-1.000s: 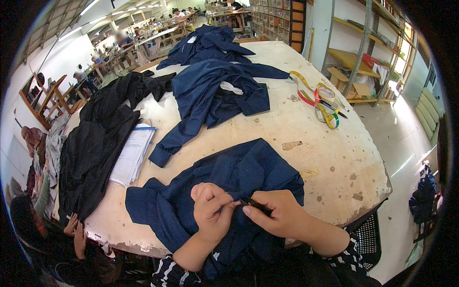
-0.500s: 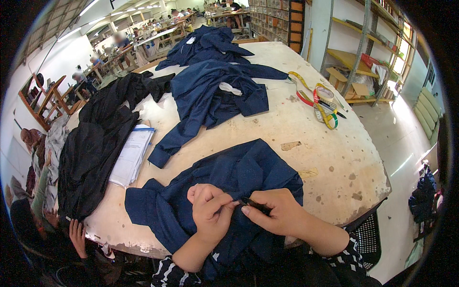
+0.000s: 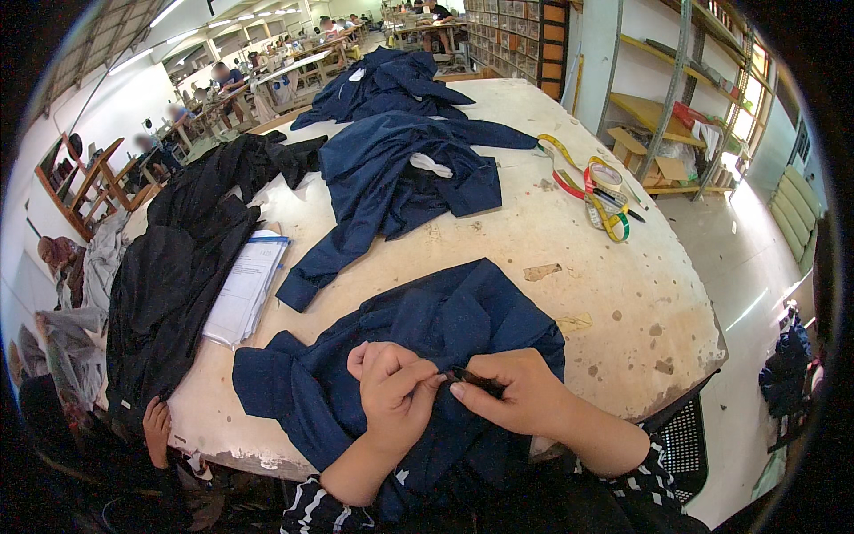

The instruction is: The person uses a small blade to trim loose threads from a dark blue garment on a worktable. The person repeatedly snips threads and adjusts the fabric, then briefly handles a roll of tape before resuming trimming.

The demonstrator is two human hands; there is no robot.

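Note:
A dark blue garment point(image 3: 445, 329) lies bunched at the near edge of the worn white table point(image 3: 569, 231). My left hand point(image 3: 391, 396) pinches a fold of its cloth between thumb and fingers. Just to the right, my right hand point(image 3: 520, 392) grips a small dark tool point(image 3: 476, 381) whose tip rests against the same fold. The two hands nearly touch over the garment's middle. The lower part of the garment hangs off the table toward my lap.
A second blue garment point(image 3: 400, 178) lies spread mid-table, a third point(image 3: 382, 80) farther back. Black garments point(image 3: 187, 258) drape the left edge beside a stack of papers point(image 3: 245, 285). Coloured measuring tapes point(image 3: 596, 182) lie at right. Another person's hand point(image 3: 157, 429) shows at lower left. Shelving point(image 3: 676, 98) stands at right.
Both hands stay on the blue garment, working the same fold with only slight finger shifts. The other person's hand at lower left has moved a little.

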